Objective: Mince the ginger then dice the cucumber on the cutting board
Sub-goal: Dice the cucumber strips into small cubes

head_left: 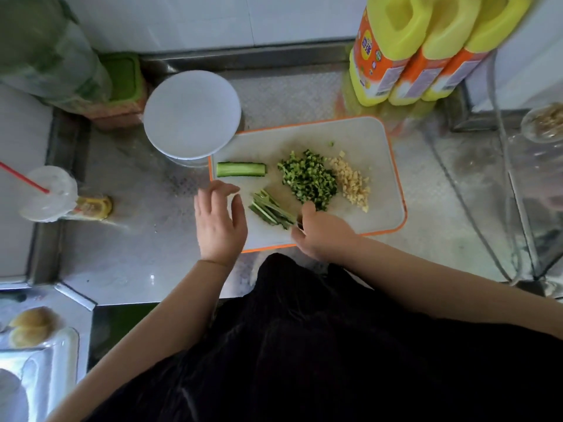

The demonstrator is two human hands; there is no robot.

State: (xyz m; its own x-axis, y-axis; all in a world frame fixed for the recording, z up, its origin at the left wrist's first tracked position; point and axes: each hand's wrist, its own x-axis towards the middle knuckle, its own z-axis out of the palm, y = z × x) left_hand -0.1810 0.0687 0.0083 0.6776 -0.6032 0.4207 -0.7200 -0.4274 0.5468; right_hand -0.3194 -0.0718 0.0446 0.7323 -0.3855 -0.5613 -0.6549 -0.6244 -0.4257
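**Strips lined up for dicing**

Left hand (221, 220) hovers spread at the cutting board's (380, 141) eight o'clock; right hand (320, 233) seems to grip a barely visible knife. Cucumber strips (271, 210) lie between: light, wet, slippery; pin them mid-bundle.

Cutting board (380, 147): minced ginger (352, 181) right, diced cucumber (309, 179) centre, cucumber strips (271, 210) near, uncut piece (241, 169) left.
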